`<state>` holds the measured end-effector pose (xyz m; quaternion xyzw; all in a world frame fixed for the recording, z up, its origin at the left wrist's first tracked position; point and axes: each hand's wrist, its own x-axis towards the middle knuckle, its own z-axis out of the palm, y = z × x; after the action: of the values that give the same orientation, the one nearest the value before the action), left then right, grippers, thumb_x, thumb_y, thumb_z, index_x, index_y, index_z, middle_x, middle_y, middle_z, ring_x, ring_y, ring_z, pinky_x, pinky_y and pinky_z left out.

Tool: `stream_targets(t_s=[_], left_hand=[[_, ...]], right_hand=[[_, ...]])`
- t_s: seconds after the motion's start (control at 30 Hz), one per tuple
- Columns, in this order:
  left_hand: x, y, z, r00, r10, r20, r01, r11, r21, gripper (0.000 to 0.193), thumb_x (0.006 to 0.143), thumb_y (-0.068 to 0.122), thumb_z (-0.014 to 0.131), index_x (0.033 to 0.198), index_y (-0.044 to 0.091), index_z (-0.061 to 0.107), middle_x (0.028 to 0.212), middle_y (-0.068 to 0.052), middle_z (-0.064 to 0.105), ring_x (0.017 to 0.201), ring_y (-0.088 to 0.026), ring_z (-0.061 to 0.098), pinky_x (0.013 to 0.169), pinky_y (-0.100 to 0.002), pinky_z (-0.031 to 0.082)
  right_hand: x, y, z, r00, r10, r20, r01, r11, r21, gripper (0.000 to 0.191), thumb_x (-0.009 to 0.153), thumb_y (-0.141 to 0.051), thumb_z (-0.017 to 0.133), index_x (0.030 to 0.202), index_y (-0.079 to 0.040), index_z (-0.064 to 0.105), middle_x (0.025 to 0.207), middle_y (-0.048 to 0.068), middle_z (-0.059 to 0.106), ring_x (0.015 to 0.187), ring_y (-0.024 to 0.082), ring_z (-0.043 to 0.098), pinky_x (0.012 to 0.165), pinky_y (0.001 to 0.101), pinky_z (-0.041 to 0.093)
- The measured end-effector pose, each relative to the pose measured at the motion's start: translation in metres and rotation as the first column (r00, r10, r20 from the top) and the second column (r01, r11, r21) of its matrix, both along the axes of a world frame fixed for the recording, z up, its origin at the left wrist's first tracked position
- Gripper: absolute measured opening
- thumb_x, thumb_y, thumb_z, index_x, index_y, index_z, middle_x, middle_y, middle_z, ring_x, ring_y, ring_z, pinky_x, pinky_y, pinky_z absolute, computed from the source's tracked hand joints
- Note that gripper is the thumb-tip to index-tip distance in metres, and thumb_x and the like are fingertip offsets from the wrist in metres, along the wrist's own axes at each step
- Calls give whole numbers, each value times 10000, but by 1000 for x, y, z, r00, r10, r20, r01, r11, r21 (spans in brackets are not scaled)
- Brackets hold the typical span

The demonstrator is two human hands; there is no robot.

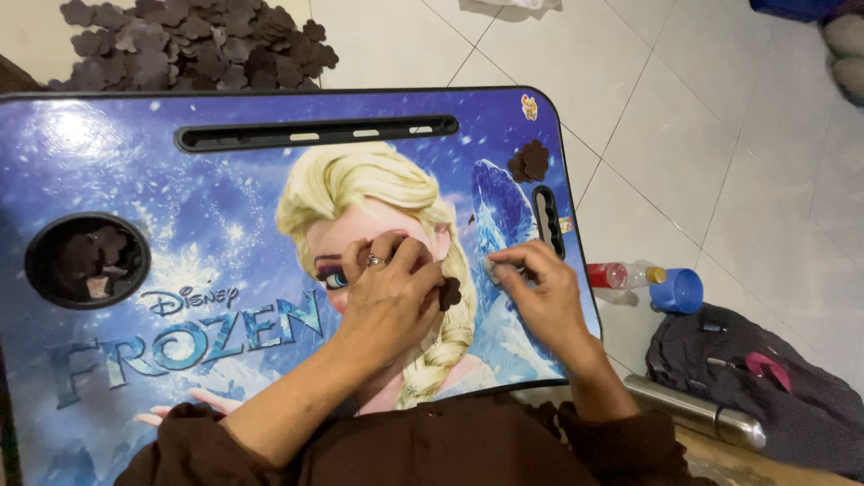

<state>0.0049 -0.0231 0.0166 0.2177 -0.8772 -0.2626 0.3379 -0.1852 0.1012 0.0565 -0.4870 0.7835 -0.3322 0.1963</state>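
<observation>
left hand [389, 301]: pinching a brown flower-shaped piece [449, 293], mid lap table [108, 162]. right hand [540, 292]: fingertips pressing near right edge, grasping nothing visible. keep pinch firm, piece flat.

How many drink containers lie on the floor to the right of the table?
3: a clear bottle beside the table edge, a blue cup next to it, a steel flask nearer the person.

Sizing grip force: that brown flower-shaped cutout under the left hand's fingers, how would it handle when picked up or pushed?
The brown flower-shaped cutout looks thin and flat, so probably very light. Lying flush on the glossy lap desk, it would likely slide when pushed and need an edge pinch to lift. It has no round body, so it is unlikely to roll. The left hand touches it.
</observation>
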Motion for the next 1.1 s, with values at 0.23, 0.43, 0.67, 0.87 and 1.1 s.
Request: stream_targets(t_s=[0.23, 0.43, 0.67, 0.87, 1.1], left_hand=[[0, 3, -6, 999, 30, 20, -29, 999, -42, 141, 758, 219, 754, 861, 129, 721, 984, -41, 610, 1112, -289, 548, 971, -518, 294], [1, 4, -8, 998, 42, 50, -40, 998, -46, 151, 759, 225, 757, 870, 129, 723, 1006, -51, 616, 1113, -297, 546, 946, -519, 287], [0, 0, -4, 999, -27, 24, 26, 999, 27, 197, 744, 209, 750, 940, 185, 745, 995, -36, 606, 1073, -275, 549, 920, -523, 275], [-1, 6, -3, 999, 33, 31, -31, 996, -81, 199, 785, 261, 774, 915, 132, 696, 1011, -59, 596, 1107, -302, 529, 962, -509, 292], [-2, 7, -6, 997, 57, 48, -53, 996, -69, 193, 812, 260, 773, 928, 129, 693, 987, -47, 587, 1037, -272, 531, 967, -499, 292]], right_hand=[[28, -11, -4, 982, 181, 51, -181, 983, -14, 192, 926, -10, 660, 1105, -24, 728, 1066, 77, 647, 904, 178, 669, 741, 289, 558], [41, -5, -25, 905, 233, -357, -278, 958, -78, 174, 884, 4, 707, 1057, 4, 695, 956, 124, 637, 907, 317, 632, 798, 400, 523], [14, 13, -9, 982, 124, -140, -113, 990, 82, 138, 886, -37, 729, 1021, -32, 757, 899, 83, 672, 789, 224, 667, 675, 334, 523], [8, 5, -3, 999, 3, 43, -2, 1000, -13, 157, 906, -65, 745, 1062, -48, 753, 935, 58, 708, 764, 164, 672, 666, 281, 532], [34, -10, -28, 920, 224, -322, -269, 958, -101, 110, 873, -17, 739, 967, 0, 685, 915, 125, 632, 885, 329, 627, 779, 405, 496]])
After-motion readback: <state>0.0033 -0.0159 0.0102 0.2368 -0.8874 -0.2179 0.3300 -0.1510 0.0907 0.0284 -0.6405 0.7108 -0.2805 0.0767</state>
